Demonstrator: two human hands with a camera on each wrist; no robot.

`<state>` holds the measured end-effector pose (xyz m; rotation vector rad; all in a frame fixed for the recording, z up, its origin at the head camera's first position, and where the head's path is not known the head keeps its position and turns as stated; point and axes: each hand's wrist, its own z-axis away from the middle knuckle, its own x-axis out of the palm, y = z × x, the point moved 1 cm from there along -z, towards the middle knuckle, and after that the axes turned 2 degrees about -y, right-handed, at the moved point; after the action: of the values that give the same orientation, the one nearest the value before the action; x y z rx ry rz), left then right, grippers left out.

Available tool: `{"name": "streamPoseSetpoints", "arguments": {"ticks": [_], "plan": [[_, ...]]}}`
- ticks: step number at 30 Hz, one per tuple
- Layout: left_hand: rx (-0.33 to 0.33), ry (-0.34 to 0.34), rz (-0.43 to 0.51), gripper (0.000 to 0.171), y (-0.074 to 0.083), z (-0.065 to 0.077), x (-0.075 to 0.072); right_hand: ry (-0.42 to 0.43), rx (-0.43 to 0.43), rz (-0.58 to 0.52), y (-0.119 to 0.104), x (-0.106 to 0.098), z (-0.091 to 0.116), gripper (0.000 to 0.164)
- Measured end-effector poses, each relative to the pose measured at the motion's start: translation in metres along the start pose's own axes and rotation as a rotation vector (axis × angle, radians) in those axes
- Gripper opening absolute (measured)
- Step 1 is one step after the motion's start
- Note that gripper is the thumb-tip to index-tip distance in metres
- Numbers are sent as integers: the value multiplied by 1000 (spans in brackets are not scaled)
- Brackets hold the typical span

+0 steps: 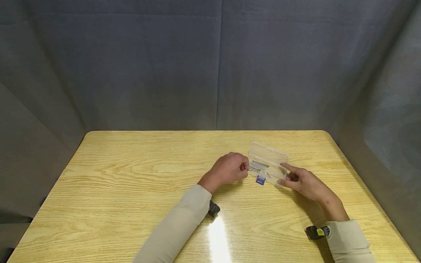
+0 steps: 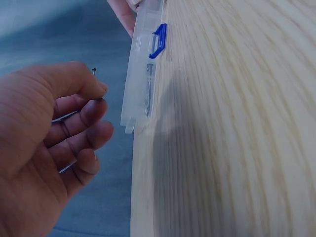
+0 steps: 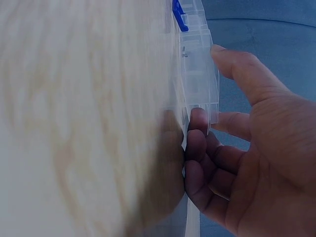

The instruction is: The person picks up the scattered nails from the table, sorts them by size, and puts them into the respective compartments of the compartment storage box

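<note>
A clear plastic box lies on the table with its lid folded back and a blue latch at its front. Several nails lie inside it. My left hand is beside the box's left end. Between thumb and index finger it pinches a small nail, whose head sticks out above the fingertips; the other fingers are loosely curled. At the box's right end, my right hand holds the box between thumb and fingers, the thumb at the front edge.
The wooden table reaches back to a grey curtain, with more curtain at both sides. A dark band with a camera sits on the left wrist, and a similar one on the right.
</note>
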<state>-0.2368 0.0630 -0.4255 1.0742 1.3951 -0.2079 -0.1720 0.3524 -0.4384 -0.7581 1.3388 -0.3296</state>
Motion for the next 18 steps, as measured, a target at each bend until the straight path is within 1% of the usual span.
{"name": "streamPoseSetpoints", "arguments": {"ticks": [6, 11, 14, 18], "plan": [[20, 1, 8, 14, 6, -9, 3, -7, 0, -17, 2, 0, -1, 75], [27, -15, 26, 16, 14, -17, 6, 0, -5, -9, 3, -1, 0, 73], [23, -24, 34, 16, 18, -22, 9, 8, -4, 8, 2, -1, 1, 72], [-2, -19, 29, 12, 21, -27, 12, 12, -13, 21, 1, 0, 0, 71]]}}
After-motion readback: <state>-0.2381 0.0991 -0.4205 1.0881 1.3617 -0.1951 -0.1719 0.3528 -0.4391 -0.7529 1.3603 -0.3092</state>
